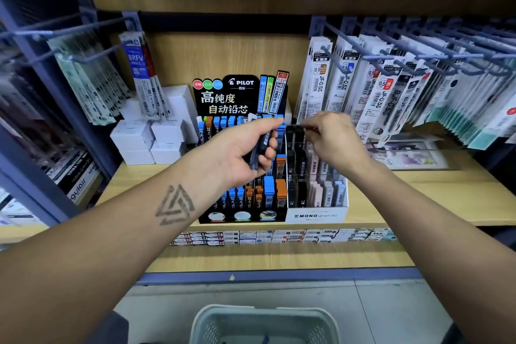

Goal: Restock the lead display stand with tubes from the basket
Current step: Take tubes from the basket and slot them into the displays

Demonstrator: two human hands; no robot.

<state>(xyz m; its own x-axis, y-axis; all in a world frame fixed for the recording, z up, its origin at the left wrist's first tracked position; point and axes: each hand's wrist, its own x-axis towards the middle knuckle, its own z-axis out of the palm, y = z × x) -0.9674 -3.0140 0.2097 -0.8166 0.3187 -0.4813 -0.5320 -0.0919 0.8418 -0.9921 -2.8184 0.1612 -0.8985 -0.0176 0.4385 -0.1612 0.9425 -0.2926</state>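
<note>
On the wooden shelf [418, 190], dead centre, stood the black Pilot lead display stand [240, 98], its stepped rows packed with blue-capped and orange-capped tubes. And there was the left hand [240, 153], palm turned up in front of the stand, fingers curled round a small bunch of dark lead tubes [264, 145] with a blue cap poking out past the thumb near the top row. A firm wrap, that, thumb laid along the top of the bunch. A triangle tattoo [175, 205] showed on the left forearm.

Over to the right hand [332, 137], which hovered above the white Mono tray [318, 215] just beside the stand. Its fingertips were drawn together near the clear divider at the tray's back row, as if pinching something thin, though what it held, if anything, could not be made out; the hand's back faced the camera and the spot was blurred.

Down at the bottom edge sat the pale grey basket [265, 324] on the floor, well apart from the shelf, its inside mostly out of frame. White boxes [150, 139] were stacked left of the stand, and packaged refills [371, 98] hung on hooks to the right.
</note>
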